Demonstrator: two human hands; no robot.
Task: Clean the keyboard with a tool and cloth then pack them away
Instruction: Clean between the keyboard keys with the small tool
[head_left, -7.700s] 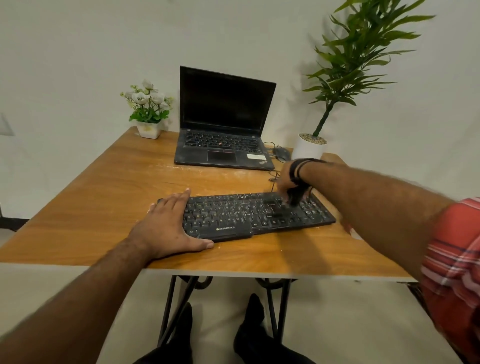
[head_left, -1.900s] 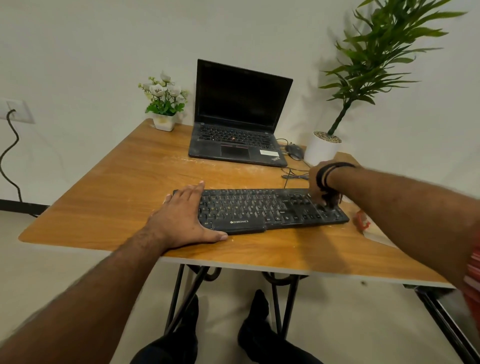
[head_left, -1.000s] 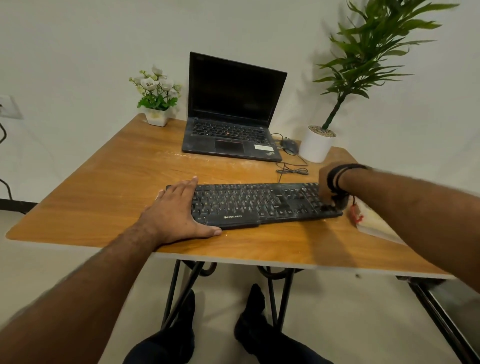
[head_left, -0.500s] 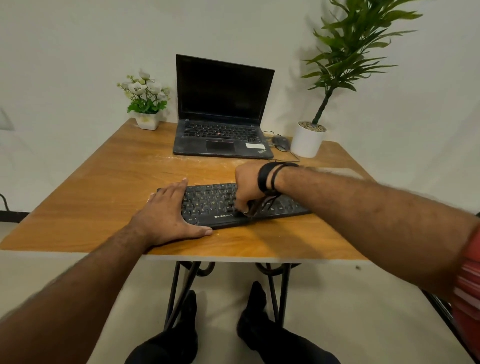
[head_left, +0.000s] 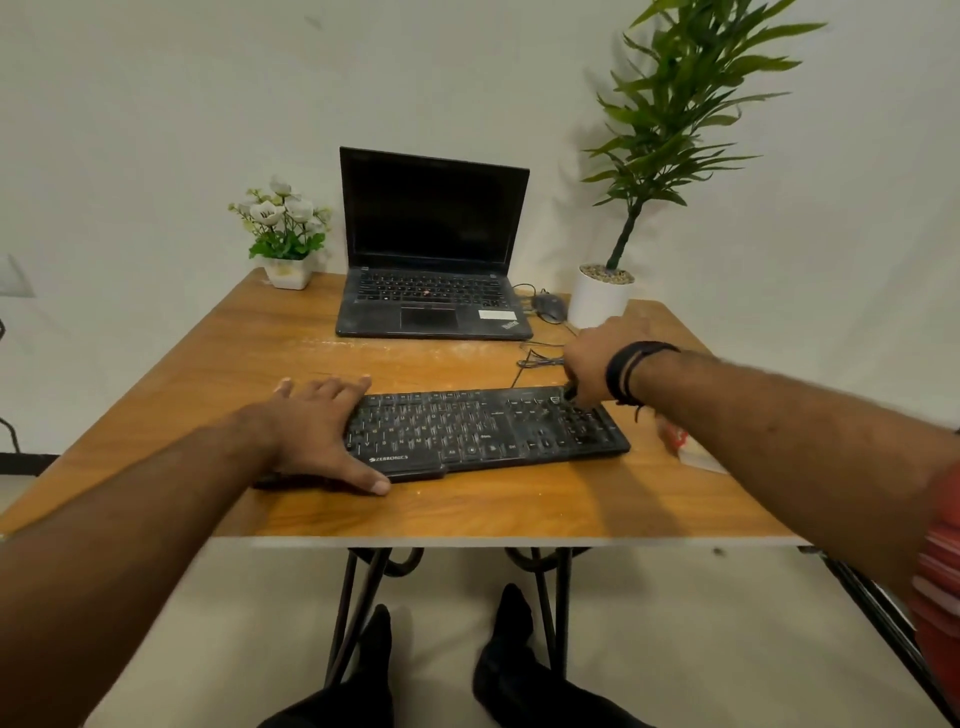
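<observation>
- Fingers of the right hand (head_left: 597, 358) curl down over a small dark tool (head_left: 570, 391) at the far right corner of the keyboard (head_left: 488, 431); only its tip peeks out, so I take it for the cleaning brush but cannot name it surely.
- Flat and spread, the left hand (head_left: 317, 431) presses on the keyboard's left end, thumb along the near edge, holding nothing.
- Black and dusty, the keyboard lies across the near middle of the wooden table (head_left: 467, 509), parallel to its front edge.
- Risk: a hard sweep at that corner could slide or pivot the keyboard if the left hand's pressure eases.
- Risk: the tool may snag a keycap, or flick crumbs onto the table rather than off it.
- Risk: the loose cable (head_left: 535, 358) lies just behind the working hand, and a careless stroke could catch it and tug the mouse (head_left: 549, 307) beyond.
- Farther back stand the open laptop (head_left: 431, 249), a white flower pot (head_left: 287, 273) and a tall potted plant (head_left: 600, 301), all well clear.
- Hidden: the right forearm covers most of a pale object with red on it (head_left: 678, 441) at the table's right edge; whether that is the cloth or its packing, I cannot tell.
- No cloth is plainly in sight, and the right fingertips themselves are out of view behind the hand.
</observation>
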